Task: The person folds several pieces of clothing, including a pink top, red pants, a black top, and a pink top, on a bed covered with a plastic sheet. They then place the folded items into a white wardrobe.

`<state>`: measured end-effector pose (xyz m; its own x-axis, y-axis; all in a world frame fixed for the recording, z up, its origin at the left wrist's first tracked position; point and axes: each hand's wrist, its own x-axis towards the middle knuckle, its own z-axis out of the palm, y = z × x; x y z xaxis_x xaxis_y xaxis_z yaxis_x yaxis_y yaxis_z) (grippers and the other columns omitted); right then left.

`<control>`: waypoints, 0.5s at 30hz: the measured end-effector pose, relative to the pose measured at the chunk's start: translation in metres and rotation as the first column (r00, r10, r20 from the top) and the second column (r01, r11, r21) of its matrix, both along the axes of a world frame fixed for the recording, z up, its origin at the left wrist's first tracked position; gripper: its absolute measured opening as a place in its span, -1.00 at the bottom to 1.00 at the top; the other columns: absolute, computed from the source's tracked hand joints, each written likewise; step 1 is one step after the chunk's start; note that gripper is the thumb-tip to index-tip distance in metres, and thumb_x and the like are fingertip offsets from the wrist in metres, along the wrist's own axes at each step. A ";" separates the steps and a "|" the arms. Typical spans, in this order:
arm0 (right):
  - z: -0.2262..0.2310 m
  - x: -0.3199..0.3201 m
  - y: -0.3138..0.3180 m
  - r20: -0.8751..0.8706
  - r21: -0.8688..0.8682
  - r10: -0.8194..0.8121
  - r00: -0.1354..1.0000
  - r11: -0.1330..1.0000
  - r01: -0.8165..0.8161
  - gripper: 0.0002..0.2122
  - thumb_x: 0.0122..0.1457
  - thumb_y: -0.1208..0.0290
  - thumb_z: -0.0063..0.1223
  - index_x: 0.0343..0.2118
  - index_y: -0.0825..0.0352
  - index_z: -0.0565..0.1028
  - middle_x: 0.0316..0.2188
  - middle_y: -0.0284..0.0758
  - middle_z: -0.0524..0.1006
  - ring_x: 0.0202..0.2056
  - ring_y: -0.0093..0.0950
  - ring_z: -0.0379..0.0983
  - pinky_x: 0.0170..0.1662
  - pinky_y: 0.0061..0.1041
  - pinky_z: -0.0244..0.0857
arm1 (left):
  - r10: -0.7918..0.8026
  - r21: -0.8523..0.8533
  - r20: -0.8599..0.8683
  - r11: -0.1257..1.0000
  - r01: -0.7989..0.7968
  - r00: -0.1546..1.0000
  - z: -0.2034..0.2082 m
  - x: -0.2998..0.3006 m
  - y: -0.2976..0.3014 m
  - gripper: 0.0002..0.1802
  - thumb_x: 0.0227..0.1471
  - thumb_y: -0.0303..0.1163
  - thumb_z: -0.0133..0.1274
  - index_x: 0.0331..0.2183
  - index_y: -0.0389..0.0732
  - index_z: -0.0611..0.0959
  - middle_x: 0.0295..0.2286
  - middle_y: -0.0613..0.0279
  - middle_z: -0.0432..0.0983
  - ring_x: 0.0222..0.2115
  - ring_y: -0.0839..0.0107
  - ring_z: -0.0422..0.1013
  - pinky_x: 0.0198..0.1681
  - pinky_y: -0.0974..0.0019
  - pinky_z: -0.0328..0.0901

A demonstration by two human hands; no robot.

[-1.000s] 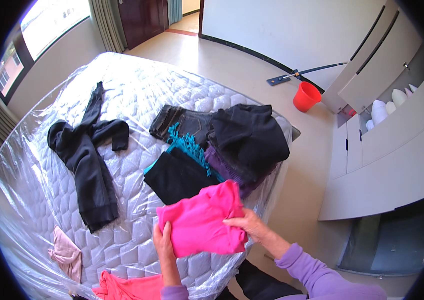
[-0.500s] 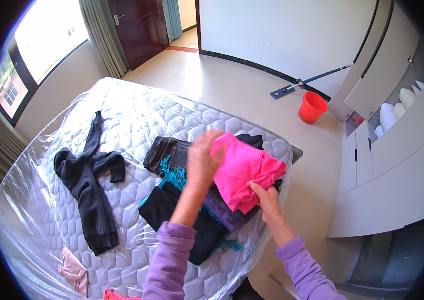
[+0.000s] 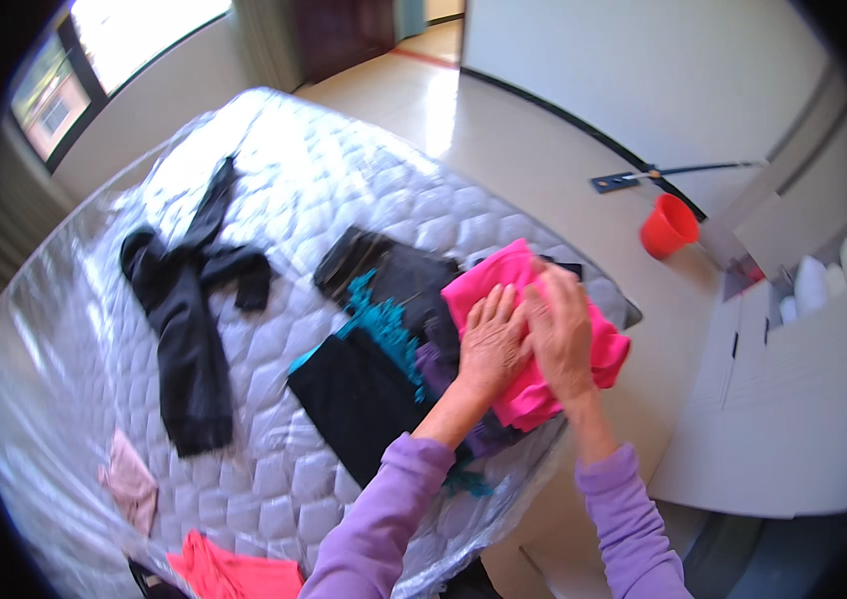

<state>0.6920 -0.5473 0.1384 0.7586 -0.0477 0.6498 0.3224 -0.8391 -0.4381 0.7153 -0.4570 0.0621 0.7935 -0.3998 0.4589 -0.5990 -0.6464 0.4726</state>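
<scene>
A bright pink folded garment [image 3: 503, 270] lies on the pile of clothes at the mattress's right edge. My left hand [image 3: 492, 339] rests flat on it, fingers stretched out. Beside it, touching or nearly so, my right hand [image 3: 560, 334] also lies over the pink cloth, its fingers extended and partly smeared. Under and left of the pink garment are dark folded trousers [image 3: 383, 265], a teal fringed cloth [image 3: 383, 309] and a black folded garment [image 3: 353, 399]. Some purple cloth [image 3: 433, 369] shows between them.
The mattress [image 3: 274, 389] is wrapped in clear plastic. A black hooded garment [image 3: 194, 349] is spread on its left, with a pale pink cloth [image 3: 131, 481] and a coral garment [image 3: 234, 569] nearer. A red bucket [image 3: 669, 227] and a flat mop [image 3: 615, 183] are by the wall, a white cabinet [image 3: 773, 399] at right.
My left hand has come down from the air onto the pink garment. My right hand has left its lower edge and moved up onto its top. The view has shifted.
</scene>
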 end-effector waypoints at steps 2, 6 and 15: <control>-0.059 0.016 -0.011 -0.192 0.099 0.014 0.981 0.995 0.005 -0.76 0.08 0.38 -0.13 -0.25 0.42 0.40 -0.27 -0.14 0.40 -0.20 -0.24 0.29 -0.14 -0.31 0.16 | 0.134 -0.041 0.032 0.990 -0.133 0.990 -0.011 0.001 0.025 -0.54 -0.06 -0.15 -0.10 -0.09 -0.13 0.42 -0.01 0.06 0.20 0.05 0.16 0.07 0.06 0.11 -0.06; -0.081 -0.010 -0.035 -0.144 -0.564 -0.242 0.960 0.817 0.121 -0.68 0.09 0.16 -0.13 -0.20 0.28 0.42 -0.27 -0.21 0.42 -0.23 -0.26 0.33 -0.15 -0.30 0.18 | 0.221 -0.169 -0.220 0.951 -0.260 0.950 -0.022 -0.022 0.055 -0.61 -0.06 -0.22 -0.05 -0.16 -0.17 0.46 -0.09 0.01 0.28 -0.05 0.12 0.19 -0.02 0.16 0.08; -0.093 0.004 -0.039 -0.309 -0.759 -0.350 0.885 0.652 -0.007 -0.59 0.14 0.10 -0.26 0.01 0.17 0.27 -0.06 -0.24 0.30 -0.09 -0.24 0.24 -0.05 -0.28 0.13 | 0.252 -0.343 -0.853 0.388 -0.855 0.456 -0.083 -0.262 0.303 -0.58 0.01 -0.22 -0.04 -0.10 -0.20 0.42 -0.18 0.15 0.39 -0.19 0.42 0.33 -0.13 0.40 0.20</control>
<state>0.6963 -0.5867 0.0456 0.9744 0.1409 0.1751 0.0867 -0.9544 0.2855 0.4533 -0.1541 -0.0209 0.8164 0.4516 -0.3598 0.3953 0.0171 0.9184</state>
